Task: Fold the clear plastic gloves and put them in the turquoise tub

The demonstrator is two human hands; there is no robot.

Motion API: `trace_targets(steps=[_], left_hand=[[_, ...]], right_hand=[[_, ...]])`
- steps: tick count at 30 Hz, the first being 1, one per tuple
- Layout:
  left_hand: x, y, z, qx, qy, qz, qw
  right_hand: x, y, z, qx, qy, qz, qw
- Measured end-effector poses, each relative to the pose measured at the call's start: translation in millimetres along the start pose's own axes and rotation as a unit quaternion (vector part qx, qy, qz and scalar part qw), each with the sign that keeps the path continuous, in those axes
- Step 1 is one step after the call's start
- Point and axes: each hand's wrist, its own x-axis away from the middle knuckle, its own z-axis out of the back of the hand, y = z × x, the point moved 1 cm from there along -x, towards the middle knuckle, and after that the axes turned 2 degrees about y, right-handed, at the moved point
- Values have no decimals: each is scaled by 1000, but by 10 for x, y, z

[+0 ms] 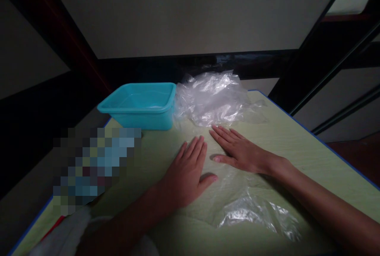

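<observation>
The left hand (188, 179) and right hand (237, 151) lie flat, gripping nothing, at a clear plastic bag (247, 210) on the counter (317, 184). Beyond them sit a turquoise tub (142, 120) and heaped clear plastic (213, 97); leftward, a pixelated item (101, 169) is unreadable.

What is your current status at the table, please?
Left hand and right hand open, palms down. Clear plastic film by them, crumpled at its near end. Heaped plastic just beyond, turquoise tub beside it.
</observation>
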Motion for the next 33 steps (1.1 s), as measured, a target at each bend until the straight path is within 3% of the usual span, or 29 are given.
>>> trace_targets(steps=[6, 11, 15, 18, 20, 27, 33], left_hand=[[78, -42, -26, -20, 4, 26, 999], [72, -35, -2, -30, -18, 31, 999], [74, -47, -1, -27, -12, 27, 999], [87, -69, -27, -24, 2, 20, 1000], [92, -82, -46, -23, 12, 15, 1000], [88, -107, -22, -34, 40, 17, 998], [65, 51, 19, 23, 62, -86, 994]], right_hand=[[20, 52, -4, -12, 23, -13, 1000], [41, 122, 29, -13, -4, -36, 999], [111, 171, 225, -104, -15, -44, 993], [186, 182, 462, -203, 74, -48, 975], [222, 179, 570, -266, 81, -28, 960], [217, 178, 505, -345, -35, -32, 938], [121, 83, 390, -417, -55, -27, 907]])
